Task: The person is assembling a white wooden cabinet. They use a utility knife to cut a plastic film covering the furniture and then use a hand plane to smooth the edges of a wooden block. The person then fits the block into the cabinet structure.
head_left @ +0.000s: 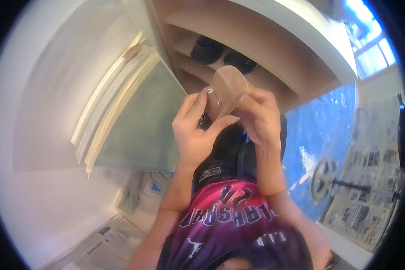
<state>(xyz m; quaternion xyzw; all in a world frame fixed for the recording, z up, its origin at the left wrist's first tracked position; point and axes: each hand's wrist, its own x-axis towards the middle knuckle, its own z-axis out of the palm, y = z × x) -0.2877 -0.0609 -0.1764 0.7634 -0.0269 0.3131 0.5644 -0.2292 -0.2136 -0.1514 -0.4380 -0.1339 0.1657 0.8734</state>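
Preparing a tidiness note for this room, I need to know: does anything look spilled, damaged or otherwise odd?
Yes: white patches mark the blue surface at the right, perhaps splashes or smears of something spilled. The held brown piece also shows small whitish marks; whether damage or glare, I can't tell.

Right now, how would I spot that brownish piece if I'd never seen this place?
Find the big shelf unit at the top of the view. In front of it, the left hand and right hand hold a brownish piece with a rounded upper end. Unlike the black items on the shelf behind, it is light brown and held.
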